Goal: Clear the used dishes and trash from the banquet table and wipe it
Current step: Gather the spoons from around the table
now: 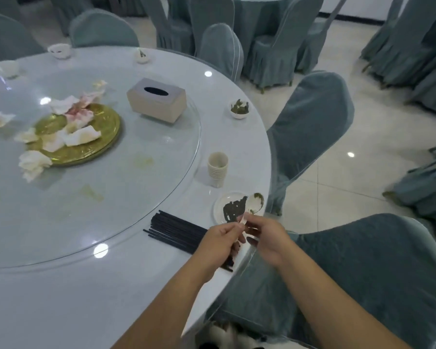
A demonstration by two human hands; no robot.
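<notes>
A white spoon (255,203) smeared with green residue hangs over a small white plate (220,203) that carries dark scraps, near the table's right edge. My left hand (220,239) and my right hand (266,238) meet at the spoon's handle, and both pinch its lower end. A bundle of black chopsticks (174,229) lies on the table and runs under my left hand. A stack of white cups (217,168) stands just beyond the plate. Crumpled used napkins (68,107) lie on and around a gold plate (106,129) on the glass turntable (126,187).
A tissue box (156,99) sits on the turntable. A small bowl of tea leaves (239,110) and other small cups (59,50) (142,56) (5,68) ring the white table (73,298). Grey-green covered chairs (312,127) (363,268) stand close at the right edge.
</notes>
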